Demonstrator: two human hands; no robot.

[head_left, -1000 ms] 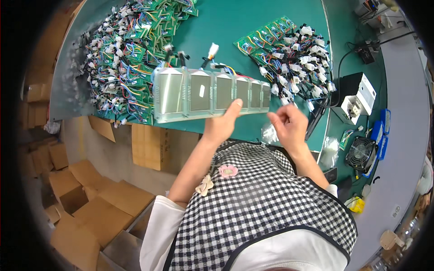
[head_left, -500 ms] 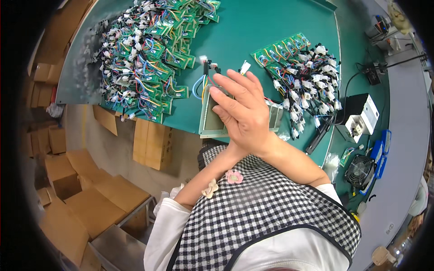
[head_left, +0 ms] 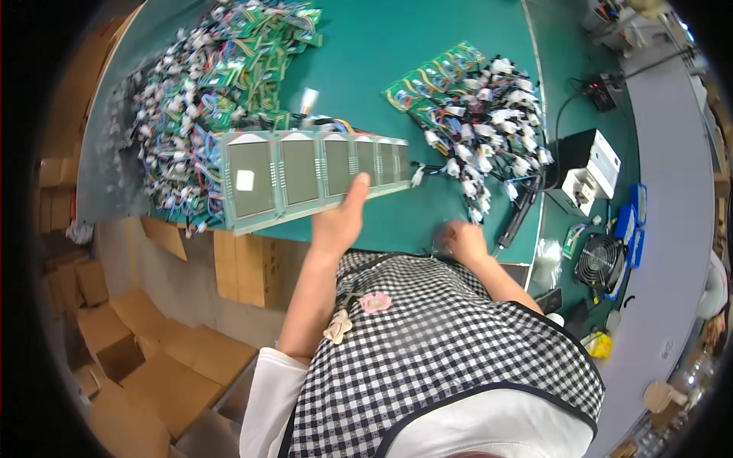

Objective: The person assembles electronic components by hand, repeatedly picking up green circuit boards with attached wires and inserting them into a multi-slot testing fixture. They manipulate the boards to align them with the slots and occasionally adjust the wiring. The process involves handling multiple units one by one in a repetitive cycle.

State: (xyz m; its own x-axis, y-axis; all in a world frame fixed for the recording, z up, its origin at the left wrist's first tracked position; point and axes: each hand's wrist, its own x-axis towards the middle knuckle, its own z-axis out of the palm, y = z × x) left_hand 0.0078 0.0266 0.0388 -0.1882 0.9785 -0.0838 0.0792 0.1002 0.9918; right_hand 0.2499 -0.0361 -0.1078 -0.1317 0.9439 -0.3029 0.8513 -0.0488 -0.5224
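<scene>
My left hand (head_left: 340,218) holds up a long strip of several grey display panels (head_left: 305,172) by its near edge, thumb on top. The strip hangs above the green table (head_left: 412,53), tilted to the left. Coloured wires trail from its far edge. My right hand (head_left: 460,241) rests at the table's near edge with fingers curled, beside a small clear plastic bag; what it holds I cannot tell.
A big heap of green circuit boards with wire harnesses (head_left: 191,91) fills the left of the table, a smaller heap (head_left: 477,114) the right. A white and black box (head_left: 592,168), a black tool (head_left: 519,217) and a fan (head_left: 599,259) stand right. Cardboard boxes (head_left: 153,366) lie on the floor.
Half a second ago both hands were pressed together over the panels near the table's middle. Now the left hand holds the strip out flat to the left and the right hand has dropped to the table edge.
</scene>
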